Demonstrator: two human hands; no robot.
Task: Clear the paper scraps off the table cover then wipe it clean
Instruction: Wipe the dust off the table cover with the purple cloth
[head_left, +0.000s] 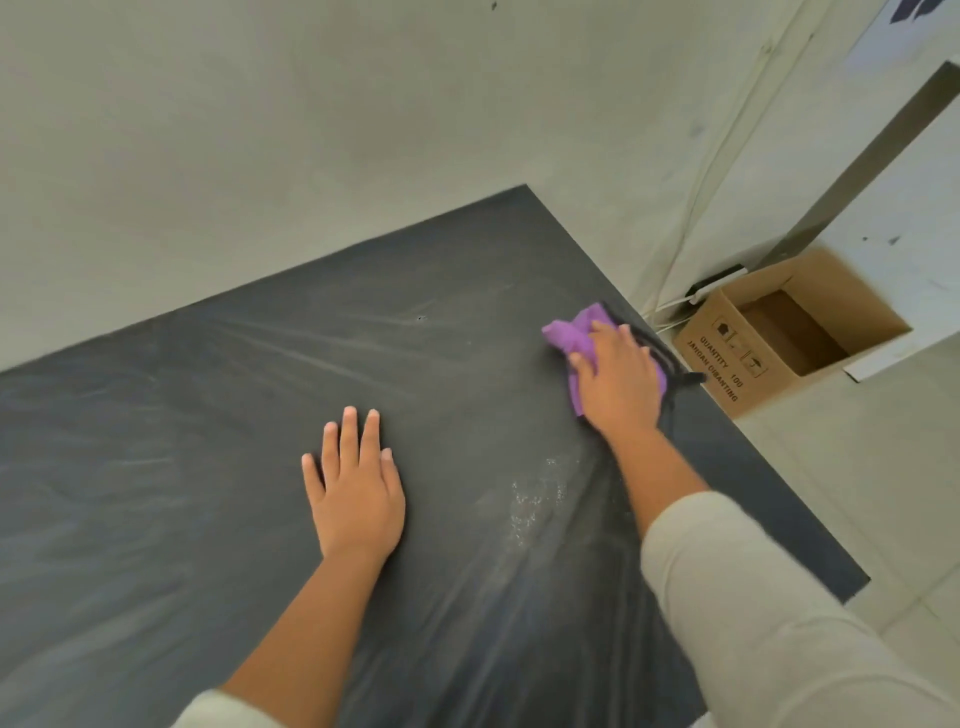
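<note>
A dark grey table cover (260, 415) with streaks and creases fills the lower left of the head view. My right hand (618, 379) presses a crumpled purple cloth (576, 332) flat on the cover near its right edge. My left hand (358, 488) lies flat on the cover, fingers spread, holding nothing. A patch of pale specks or droplets (535, 499) sits on the cover between my two arms. No paper scraps show on the cover.
An open brown cardboard box (789, 332) stands on the floor just beyond the table's right edge. White cables (711, 171) run down the wall corner behind it. A pale wall (311, 130) borders the table's far side.
</note>
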